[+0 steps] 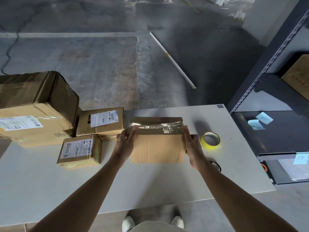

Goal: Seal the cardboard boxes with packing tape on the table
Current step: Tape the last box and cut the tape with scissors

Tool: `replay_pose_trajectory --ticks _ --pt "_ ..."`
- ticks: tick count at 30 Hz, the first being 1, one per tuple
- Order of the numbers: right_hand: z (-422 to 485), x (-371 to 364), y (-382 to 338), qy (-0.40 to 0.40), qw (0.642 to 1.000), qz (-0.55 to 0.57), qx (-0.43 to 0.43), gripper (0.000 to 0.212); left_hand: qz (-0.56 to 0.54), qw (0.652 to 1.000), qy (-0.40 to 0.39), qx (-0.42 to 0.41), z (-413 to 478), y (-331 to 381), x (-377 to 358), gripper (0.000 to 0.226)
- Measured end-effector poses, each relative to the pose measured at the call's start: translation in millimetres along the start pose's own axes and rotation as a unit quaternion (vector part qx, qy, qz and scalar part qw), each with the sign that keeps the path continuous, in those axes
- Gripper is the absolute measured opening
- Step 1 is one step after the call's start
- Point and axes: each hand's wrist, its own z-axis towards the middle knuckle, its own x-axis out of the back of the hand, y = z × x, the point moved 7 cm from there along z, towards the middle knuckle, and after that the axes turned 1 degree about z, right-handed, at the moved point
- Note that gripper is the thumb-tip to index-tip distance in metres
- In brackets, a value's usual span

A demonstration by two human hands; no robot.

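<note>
A brown cardboard box [157, 148] stands in the middle of the white table [50, 186], with clear packing tape [157, 126] shining along its top. My left hand [124, 144] grips the box's left end, fingers curled over the top edge. My right hand [192, 146] holds the right end, fingers pressed against that side. A yellow roll of tape [211, 140] lies flat on the table just right of my right hand.
Several labelled, taped boxes [100, 121] are stacked at the table's left, a small one [80, 151] nearest my left hand. Black-handled scissors [216, 164] lie behind my right wrist. A dark metal shelf rack [274, 91] stands at the right. Concrete floor lies beyond.
</note>
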Motion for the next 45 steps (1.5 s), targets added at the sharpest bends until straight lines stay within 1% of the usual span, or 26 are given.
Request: replay_pose_trajectory --ticks 4,6,10,13,22,25,28,30,32,35,37,40,42,43,45 --pt "1 3 17 -0.004 1.0 0.016 -0.016 0.066 0.019 1.0 0.002 0.006 -5 -11 -4 0.052" --pt "1 2 20 -0.013 1.0 0.011 -0.013 0.061 0.025 1.0 -0.003 0.008 -7 -16 -7 0.046" --pt "-2 -1 18 -0.008 0.999 -0.035 0.02 0.039 0.037 0.998 -0.026 0.032 -11 -23 -15 0.047" --pt "-5 -2 21 -0.004 0.998 -0.06 0.026 0.037 0.048 0.997 -0.045 0.048 -15 -27 -19 0.049" --pt "-6 -2 18 -0.008 0.995 -0.097 0.007 0.034 0.041 0.996 -0.054 0.062 -14 -32 -21 0.051" --pt "-6 -5 16 -0.017 0.996 -0.088 -0.019 0.037 0.045 0.995 -0.062 0.063 -14 -28 -22 0.054" --pt "-6 -8 14 -0.039 0.994 -0.101 -0.017 0.043 0.069 0.994 -0.069 0.055 -13 -28 -22 0.058" --pt "-8 -13 13 -0.055 0.992 -0.113 -0.005 0.056 0.083 0.992 -0.07 0.056 -13 -28 -22 0.059" --pt "-9 -15 12 -0.043 0.992 -0.119 -0.004 0.065 0.087 0.992 -0.069 0.058 -13 -28 -22 0.06" --pt "-9 -16 10 -0.009 0.987 -0.162 0.007 0.058 0.097 0.991 -0.072 0.061 -13 -28 -22 0.06" --pt "-8 -17 8 0.004 0.979 -0.204 0.025 0.051 0.115 0.988 -0.077 0.063 -13 -27 -23 0.065" --pt "-7 -17 2 0.016 0.967 -0.248 0.05 0.044 0.148 0.986 -0.053 0.062 -9 -24 -23 0.088" --pt "-6 -17 1 0.018 0.959 -0.276 0.059 0.045 0.167 0.983 -0.031 0.067 -6 -22 -24 0.102" --pt "-5 -17 0 0.017 0.956 -0.288 0.062 0.046 0.167 0.983 -0.02 0.071 -4 -21 -25 0.105" --pt "-4 -18 1 0.018 0.95 -0.305 0.068 0.049 0.155 0.985 -0.002 0.077 -2 -21 -26 0.103"
